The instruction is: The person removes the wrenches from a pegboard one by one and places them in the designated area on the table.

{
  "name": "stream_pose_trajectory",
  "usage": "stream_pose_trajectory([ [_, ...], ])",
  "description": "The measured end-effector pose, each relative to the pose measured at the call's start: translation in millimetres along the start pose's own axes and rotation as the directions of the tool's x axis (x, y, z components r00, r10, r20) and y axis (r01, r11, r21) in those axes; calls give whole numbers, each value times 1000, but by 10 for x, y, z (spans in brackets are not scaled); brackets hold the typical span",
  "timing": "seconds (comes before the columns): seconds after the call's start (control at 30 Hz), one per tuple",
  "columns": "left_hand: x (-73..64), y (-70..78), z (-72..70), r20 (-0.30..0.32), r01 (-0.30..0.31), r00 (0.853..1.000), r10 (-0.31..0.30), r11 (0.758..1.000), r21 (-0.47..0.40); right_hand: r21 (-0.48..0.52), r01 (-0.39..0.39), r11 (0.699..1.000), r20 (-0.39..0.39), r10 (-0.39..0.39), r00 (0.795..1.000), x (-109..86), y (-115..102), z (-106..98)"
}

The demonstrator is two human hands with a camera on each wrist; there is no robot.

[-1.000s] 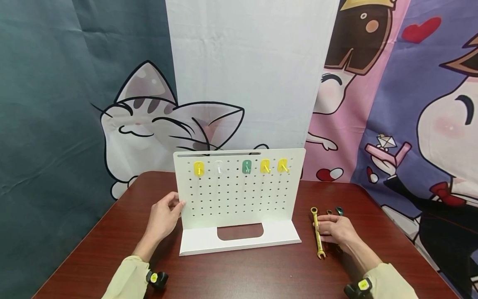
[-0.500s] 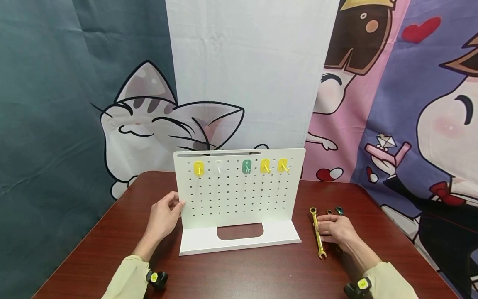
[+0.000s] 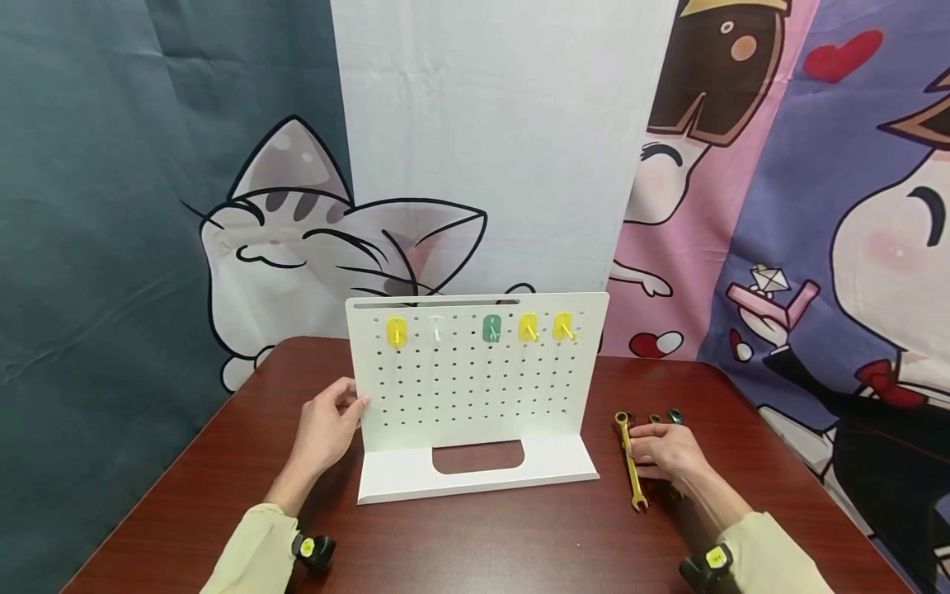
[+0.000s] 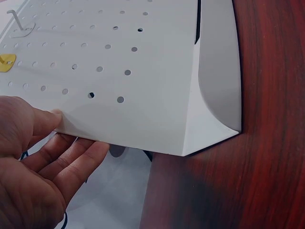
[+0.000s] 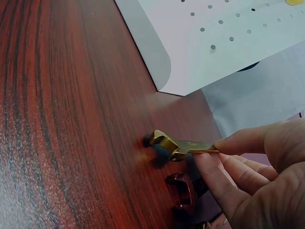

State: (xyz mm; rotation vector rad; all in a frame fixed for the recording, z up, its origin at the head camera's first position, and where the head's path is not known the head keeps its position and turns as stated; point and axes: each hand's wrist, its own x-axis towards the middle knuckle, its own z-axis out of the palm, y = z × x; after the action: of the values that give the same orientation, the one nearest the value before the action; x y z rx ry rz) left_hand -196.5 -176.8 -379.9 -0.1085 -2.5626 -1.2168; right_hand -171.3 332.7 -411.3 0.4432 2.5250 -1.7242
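A white pegboard stand [image 3: 445, 388] stands upright on the table. My left hand [image 3: 325, 425] grips its left edge, thumb on the front face and fingers behind, as the left wrist view shows. To the right of the stand, my right hand [image 3: 671, 455] pinches a gold combination wrench [image 3: 632, 474] between thumb and fingers. The wrench's open end [image 5: 164, 142] points toward the person and sits close over the table, its ring end away. Under the right hand lies a dark red wrench [image 5: 188, 193], partly hidden by the fingers.
Along the board's top row hang a yellow hook [image 3: 397, 332], a clear-white one [image 3: 436, 330], a green one [image 3: 491, 328] and two more yellow ones. Beyond the right hand, a teal wrench end [image 3: 674, 416] shows. A printed curtain [image 3: 505, 148] hangs behind the table [image 3: 475, 544].
The gold wrench has turned slightly, its ring end shifting a little left. Both hands keep their places, and the head view has shifted slightly.
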Motion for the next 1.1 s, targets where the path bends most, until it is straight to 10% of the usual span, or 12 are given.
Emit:
stream_pose_trajectory([
  [1.1,-10,-3,5,-2,3,1000,-3,1000,-5,65,-1,998,-30,3,1000,-36,-28,66],
])
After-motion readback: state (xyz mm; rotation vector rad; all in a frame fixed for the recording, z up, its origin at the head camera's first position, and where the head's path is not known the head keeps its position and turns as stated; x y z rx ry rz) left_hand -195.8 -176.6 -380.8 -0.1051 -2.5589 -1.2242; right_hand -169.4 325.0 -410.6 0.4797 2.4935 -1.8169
